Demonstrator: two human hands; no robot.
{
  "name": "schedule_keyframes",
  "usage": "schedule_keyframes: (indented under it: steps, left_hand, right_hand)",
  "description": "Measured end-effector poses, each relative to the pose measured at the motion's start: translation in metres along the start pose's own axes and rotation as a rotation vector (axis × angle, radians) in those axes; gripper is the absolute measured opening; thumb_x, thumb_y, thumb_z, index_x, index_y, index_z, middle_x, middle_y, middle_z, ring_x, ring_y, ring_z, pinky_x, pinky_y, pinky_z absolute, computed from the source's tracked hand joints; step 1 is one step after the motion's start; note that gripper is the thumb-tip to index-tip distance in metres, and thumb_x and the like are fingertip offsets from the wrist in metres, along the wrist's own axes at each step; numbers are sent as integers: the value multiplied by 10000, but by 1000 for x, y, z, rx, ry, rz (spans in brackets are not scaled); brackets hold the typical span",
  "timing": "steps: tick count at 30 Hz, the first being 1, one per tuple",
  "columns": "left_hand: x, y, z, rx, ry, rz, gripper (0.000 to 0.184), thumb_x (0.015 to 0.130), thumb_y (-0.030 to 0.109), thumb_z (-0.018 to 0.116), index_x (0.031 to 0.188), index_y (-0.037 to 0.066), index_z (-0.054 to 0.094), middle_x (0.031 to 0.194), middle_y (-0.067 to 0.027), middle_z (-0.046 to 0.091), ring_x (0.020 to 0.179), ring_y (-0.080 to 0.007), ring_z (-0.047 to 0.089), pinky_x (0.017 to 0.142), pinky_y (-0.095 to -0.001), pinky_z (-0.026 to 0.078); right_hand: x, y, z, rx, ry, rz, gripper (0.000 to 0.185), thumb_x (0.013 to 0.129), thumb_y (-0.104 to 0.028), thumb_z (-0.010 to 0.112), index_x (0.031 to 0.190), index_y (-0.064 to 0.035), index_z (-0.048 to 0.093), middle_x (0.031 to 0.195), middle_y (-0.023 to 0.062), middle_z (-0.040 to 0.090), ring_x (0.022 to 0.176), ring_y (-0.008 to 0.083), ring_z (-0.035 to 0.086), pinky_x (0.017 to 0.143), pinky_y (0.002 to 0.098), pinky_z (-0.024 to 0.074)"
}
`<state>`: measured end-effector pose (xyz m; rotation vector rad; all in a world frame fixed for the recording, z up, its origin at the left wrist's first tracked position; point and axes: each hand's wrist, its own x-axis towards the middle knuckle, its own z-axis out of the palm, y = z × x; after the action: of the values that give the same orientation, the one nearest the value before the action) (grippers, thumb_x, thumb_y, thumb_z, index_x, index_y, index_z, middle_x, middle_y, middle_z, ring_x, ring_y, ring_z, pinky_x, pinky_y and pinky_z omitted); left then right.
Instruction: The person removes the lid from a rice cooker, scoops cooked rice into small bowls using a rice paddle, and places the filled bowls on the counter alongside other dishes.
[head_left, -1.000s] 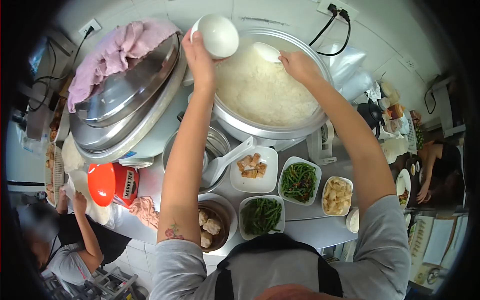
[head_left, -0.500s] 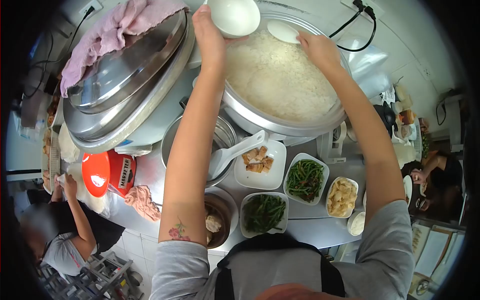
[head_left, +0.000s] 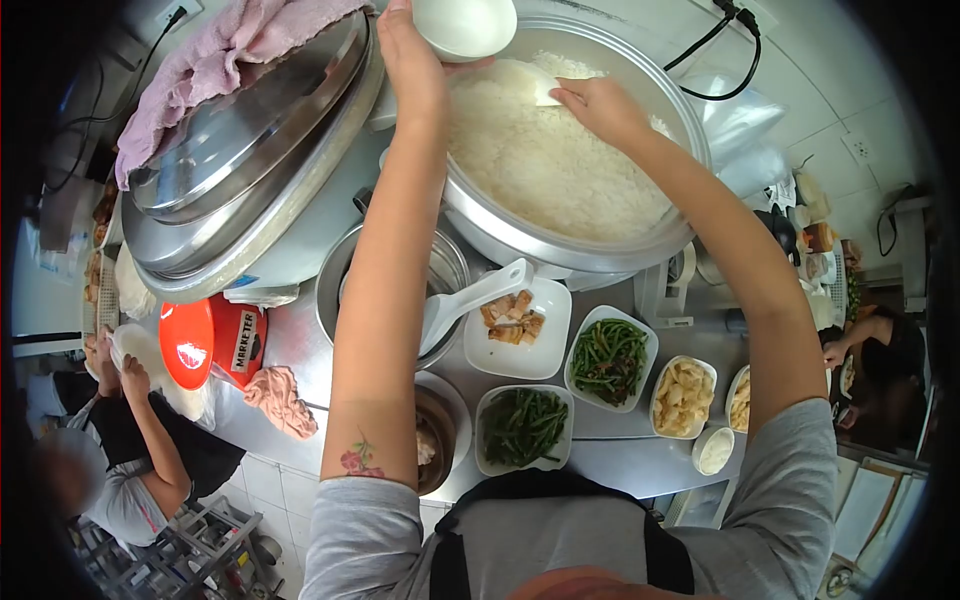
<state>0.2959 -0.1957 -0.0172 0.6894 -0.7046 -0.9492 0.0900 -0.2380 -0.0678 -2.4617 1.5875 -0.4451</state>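
My left hand (head_left: 410, 55) grips a small white bowl (head_left: 465, 22) at the far rim of the large rice pot. Inside that bowl I see only its bare white surface. In my right hand (head_left: 600, 108) is a white rice paddle (head_left: 545, 90), its blade down at the rice and hard to tell from it. Cooked white rice (head_left: 560, 170) fills much of the wide pot (head_left: 610, 256). My right fingers are closed round the paddle's handle, just above the rice.
Near me stand dishes of fried pieces (head_left: 514, 318), green beans (head_left: 612, 358), dark greens (head_left: 522, 425) and pale yellow food (head_left: 684, 396). A white ladle (head_left: 480, 300) rests across a metal pot. Left are a lidded pot (head_left: 250, 130), a red container (head_left: 190, 340) and a co-worker (head_left: 150, 450).
My right hand has moved left and slightly down, bringing the paddle from the pot's far side into the rice near the bowl. My left hand and bowl have shifted slightly up.
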Motion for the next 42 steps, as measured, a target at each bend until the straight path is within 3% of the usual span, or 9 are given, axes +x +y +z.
schedule_keyframes:
  steps: [3, 6, 9, 11, 17, 26, 30, 36, 42]
  left_hand:
    - [1, -2, -1, -40, 11, 8, 574, 966, 505, 355, 1336, 73, 435, 1252, -175, 543, 1087, -344, 594, 728, -524, 567]
    - [9, -3, -4, -50, 25, -29, 578, 966, 509, 361, 1347, 79, 423, 1272, -178, 525, 1110, -342, 581, 740, -536, 561]
    - [3, 4, 0, 65, -17, -9, 587, 968, 502, 324, 1326, 46, 409, 1244, -189, 536, 1076, -333, 598, 710, -508, 578]
    - [-4, 6, -1, 244, -82, 103, 614, 973, 484, 228, 1255, -27, 421, 1137, -203, 599, 958, -309, 663, 645, -430, 618]
    - [0, 7, -2, 259, -65, 93, 611, 970, 482, 235, 1259, -26, 412, 1134, -204, 597, 960, -310, 661, 631, -434, 618]
    - [5, -1, -6, 295, -119, 187, 580, 948, 449, 379, 1324, 11, 325, 1175, -180, 551, 942, -298, 663, 609, -414, 615]
    - [10, -5, -5, 291, -134, 107, 527, 943, 401, 448, 1319, 45, 349, 1170, -166, 540, 925, -290, 652, 582, -409, 609]
    - [20, -35, -18, 504, -229, 116, 524, 882, 379, 597, 1312, 117, 449, 1113, -155, 587, 911, -241, 631, 574, -370, 574]
    - [-41, -7, -1, 451, -203, -483, 612, 877, 429, 525, 1381, 114, 376, 1261, -159, 501, 1011, -287, 598, 682, -431, 594]
  right_hand:
    - [-6, -23, 3, 26, -45, -148, 349, 943, -388, 551, 1152, -141, 681, 663, 130, 640, 569, 262, 591, 589, 371, 471]
    - [-8, -23, 3, 80, -45, -150, 330, 943, -374, 558, 1142, -144, 686, 637, 121, 623, 545, 238, 569, 574, 359, 460]
    - [-11, -23, -3, 156, -157, -71, 270, 931, -354, 535, 979, -157, 712, 746, 101, 652, 707, 275, 621, 653, 396, 481]
    - [-13, -20, -2, 182, -173, -91, 273, 932, -351, 536, 986, -152, 715, 733, 103, 649, 682, 270, 613, 641, 388, 476]
    - [-24, -31, -8, 176, -225, -96, 270, 935, -333, 529, 1016, -164, 723, 711, 101, 647, 623, 248, 596, 609, 377, 466]
    - [-55, -43, -24, 183, -355, -119, 255, 915, -319, 555, 1035, -173, 727, 676, 113, 638, 590, 241, 583, 583, 375, 456]
    - [-66, -17, -8, 300, -346, -313, 251, 897, -297, 570, 953, -116, 735, 631, 85, 612, 533, 195, 555, 539, 345, 441]
    - [-66, -13, -76, 429, -911, 67, 290, 896, -293, 570, 744, -64, 665, 572, 0, 523, 449, 55, 416, 413, 237, 332]
    - [-62, 9, -152, 441, -974, 314, 214, 910, -306, 575, 883, -103, 638, 596, -39, 485, 446, 29, 366, 394, 210, 291]
